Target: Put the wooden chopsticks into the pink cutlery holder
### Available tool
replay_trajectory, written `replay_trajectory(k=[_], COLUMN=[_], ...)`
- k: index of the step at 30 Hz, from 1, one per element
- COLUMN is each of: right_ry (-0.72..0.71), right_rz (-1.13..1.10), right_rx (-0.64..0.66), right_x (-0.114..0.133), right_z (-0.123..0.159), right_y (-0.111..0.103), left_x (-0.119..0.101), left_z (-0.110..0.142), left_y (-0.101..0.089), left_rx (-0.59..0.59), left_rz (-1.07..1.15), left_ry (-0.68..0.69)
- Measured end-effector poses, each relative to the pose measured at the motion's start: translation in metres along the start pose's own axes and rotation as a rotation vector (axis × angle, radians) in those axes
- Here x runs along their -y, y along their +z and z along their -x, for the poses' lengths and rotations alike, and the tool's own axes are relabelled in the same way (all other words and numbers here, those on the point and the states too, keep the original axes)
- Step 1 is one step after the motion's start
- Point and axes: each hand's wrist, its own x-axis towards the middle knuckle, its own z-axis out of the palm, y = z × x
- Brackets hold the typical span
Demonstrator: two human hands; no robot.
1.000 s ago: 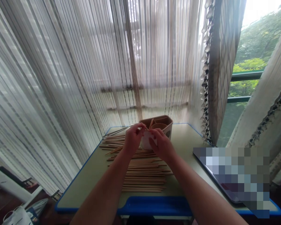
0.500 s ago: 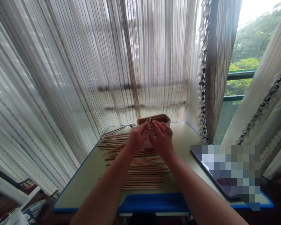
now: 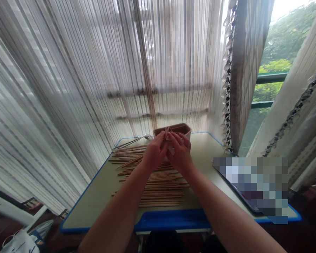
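Observation:
My left hand and my right hand meet at the near side of a brown, divided utensil holder. Between their fingertips a few chopsticks stick up, tilted, at the holder's near rim. Both hands are closed around them, and the lower ends are hidden. Beneath my forearms many loose wooden chopsticks lie side by side across the table, mostly crosswise, a few slanted at the left.
Metal cutlery lies at the table's back left. A tablet-like device, its screen blurred out, rests on the right. The pale table has a blue edge. Sheer curtains hang behind it.
My fingers have drawn closer together around the chopsticks, which now show less above them. The whole view has shifted slightly, with the table a little higher in it.

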Motion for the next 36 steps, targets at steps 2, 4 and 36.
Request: replay_trajectory(k=[2, 4, 36], right_ry=[-0.003, -0.010, -0.342], right_rz=[-0.004, -0.011, -0.199], right_rx=[0.005, 0.009, 0.410], right_x=[-0.002, -0.004, 0.019], right_z=[0.000, 0.000, 0.008], right_y=[0.000, 0.001, -0.012], left_x=[0.000, -0.001, 0.018], left_z=[0.001, 0.002, 0.033], left_y=[-0.001, -0.003, -0.071], left_rx=[-0.027, -0.047, -0.124], left_rz=[0.002, 0.027, -0.188], left_ry=[-0.006, -0.016, -0.231])
